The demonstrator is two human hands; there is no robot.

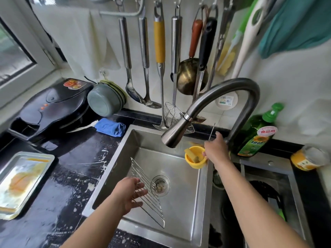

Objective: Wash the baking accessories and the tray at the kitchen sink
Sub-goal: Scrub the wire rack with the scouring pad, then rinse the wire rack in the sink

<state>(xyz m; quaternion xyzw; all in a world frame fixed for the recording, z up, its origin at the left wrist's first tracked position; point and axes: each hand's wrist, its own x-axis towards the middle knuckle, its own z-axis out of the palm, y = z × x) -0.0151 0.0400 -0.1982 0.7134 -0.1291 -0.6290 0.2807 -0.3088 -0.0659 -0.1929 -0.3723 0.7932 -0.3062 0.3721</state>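
Two hands work over the sink (125, 158). Left hand (131, 192), fingers spread, rests against the rack (152, 203) standing tilted in the basin. Right hand (215, 149) pinches the yellow cup (195, 159) rim. Tray (21, 181) lies well left of the left hand.

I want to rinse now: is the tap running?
Off: no water falls from the faucet spout into the sink.

Left hand (129, 193) open, right hand (215, 149) pinching.
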